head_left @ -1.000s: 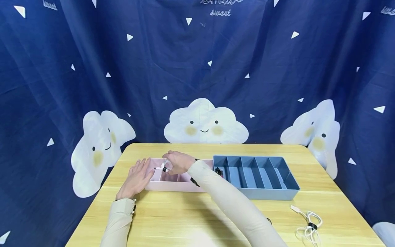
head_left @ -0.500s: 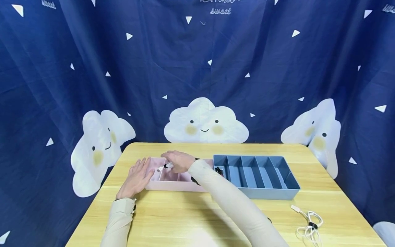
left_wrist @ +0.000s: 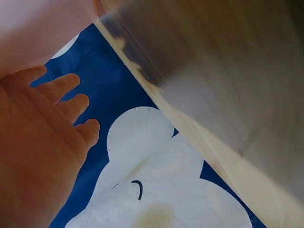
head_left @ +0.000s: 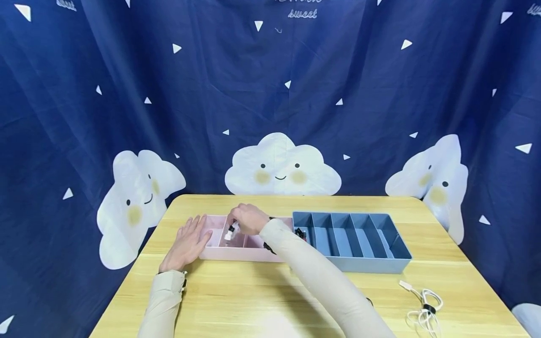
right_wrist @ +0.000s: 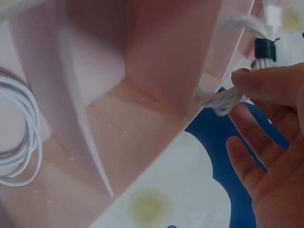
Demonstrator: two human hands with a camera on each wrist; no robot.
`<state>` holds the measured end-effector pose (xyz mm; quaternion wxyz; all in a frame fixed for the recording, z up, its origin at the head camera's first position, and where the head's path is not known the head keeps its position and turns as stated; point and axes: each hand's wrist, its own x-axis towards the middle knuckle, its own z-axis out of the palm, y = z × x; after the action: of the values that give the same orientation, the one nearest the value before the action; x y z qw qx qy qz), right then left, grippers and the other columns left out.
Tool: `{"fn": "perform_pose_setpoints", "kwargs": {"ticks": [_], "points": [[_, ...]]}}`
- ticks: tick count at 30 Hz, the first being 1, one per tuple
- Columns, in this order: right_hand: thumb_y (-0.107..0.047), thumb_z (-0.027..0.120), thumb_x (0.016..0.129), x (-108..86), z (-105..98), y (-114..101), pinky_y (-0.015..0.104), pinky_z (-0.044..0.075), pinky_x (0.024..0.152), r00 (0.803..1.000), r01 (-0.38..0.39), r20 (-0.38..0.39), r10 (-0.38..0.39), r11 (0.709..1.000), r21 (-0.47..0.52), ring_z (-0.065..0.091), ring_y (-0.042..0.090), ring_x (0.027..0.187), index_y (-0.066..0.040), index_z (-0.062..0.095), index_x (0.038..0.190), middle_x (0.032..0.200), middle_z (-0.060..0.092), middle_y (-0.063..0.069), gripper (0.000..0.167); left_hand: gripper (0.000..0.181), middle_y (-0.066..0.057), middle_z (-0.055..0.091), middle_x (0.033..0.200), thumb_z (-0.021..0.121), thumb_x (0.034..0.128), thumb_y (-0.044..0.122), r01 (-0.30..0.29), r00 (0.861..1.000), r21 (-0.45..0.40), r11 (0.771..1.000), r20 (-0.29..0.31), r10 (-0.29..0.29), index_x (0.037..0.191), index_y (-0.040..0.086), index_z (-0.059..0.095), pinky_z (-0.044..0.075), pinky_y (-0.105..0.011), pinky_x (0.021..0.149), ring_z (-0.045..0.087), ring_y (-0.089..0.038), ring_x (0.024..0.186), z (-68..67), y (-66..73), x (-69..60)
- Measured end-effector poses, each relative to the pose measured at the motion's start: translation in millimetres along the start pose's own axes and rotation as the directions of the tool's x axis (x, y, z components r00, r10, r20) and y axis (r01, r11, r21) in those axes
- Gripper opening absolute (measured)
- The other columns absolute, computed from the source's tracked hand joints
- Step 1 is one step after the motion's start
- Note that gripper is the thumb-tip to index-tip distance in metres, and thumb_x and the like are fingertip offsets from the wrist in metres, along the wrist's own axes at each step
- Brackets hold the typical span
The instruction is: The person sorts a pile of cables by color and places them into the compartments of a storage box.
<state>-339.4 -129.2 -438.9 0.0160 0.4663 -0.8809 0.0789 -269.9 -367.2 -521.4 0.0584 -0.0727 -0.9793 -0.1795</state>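
The right hand (head_left: pixel 249 219) pinches a coiled, black-strapped white cable (head_left: pixel 230 233) over the pink plastic divided tray (head_left: pixel 241 254); the left hand (head_left: pixel 185 243), fingers extended, touches the tray's left end, likely steadying it.

Dark-blue curtain (head_left: pixel 270 70) behind and along both sides, hanging in vertical folds. White triangles (head_left: pixel 176 48) scattered across it; white script (head_left: pixel 302 14) near top, reading "sweet". Middle cloud (head_left: pixel 282 155) white, smiling, yellow-cheeked, right above far edge of table (head_left: pixel 228 291). Left cloud (head_left: pixel 135 188) and right cloud (head_left: pixel 427 176) bent by folds. Edge of fourth cloud (head_left: pixel 526 318) lower right. Table pale, wood-grained, far corners rounded. Bright glare (head_left: pixel 274 325) on near part.
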Motion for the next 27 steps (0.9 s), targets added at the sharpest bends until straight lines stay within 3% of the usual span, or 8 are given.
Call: {"fn": "perform_pose_setpoints", "kwargs": {"ticks": [9,27], "points": [[0.001,0.071,0.088,-2.6,-3,1,0.032,0.056,0.102,1.000,-0.004,-0.019,0.002,0.998,-0.062,0.068,0.020,0.116,-0.017,0.075,0.122,0.122,0.073,-0.002,0.039,0.072,-0.032,0.020,0.168,0.030,0.1112,0.049,0.000,1.000,-0.002,1.000,0.005,0.000,0.164,0.001,0.020,0.015,-0.074,0.122,0.013,-0.055,0.156,0.2,-1.0,-0.2],[-0.009,0.072,0.092,-16.7,-15,10,0.033,0.057,0.100,0.999,-0.013,-0.041,0.010,0.998,-0.066,0.070,0.020,0.113,-0.015,0.075,0.122,0.124,0.074,0.000,0.031,0.072,-0.033,0.024,0.167,0.030,0.1113,0.049,-0.004,1.000,0.008,1.000,-0.001,0.004,0.164,0.001,0.022,0.016,-0.074,0.122,0.015,-0.056,0.156,-0.1,-0.2,0.8]]}}
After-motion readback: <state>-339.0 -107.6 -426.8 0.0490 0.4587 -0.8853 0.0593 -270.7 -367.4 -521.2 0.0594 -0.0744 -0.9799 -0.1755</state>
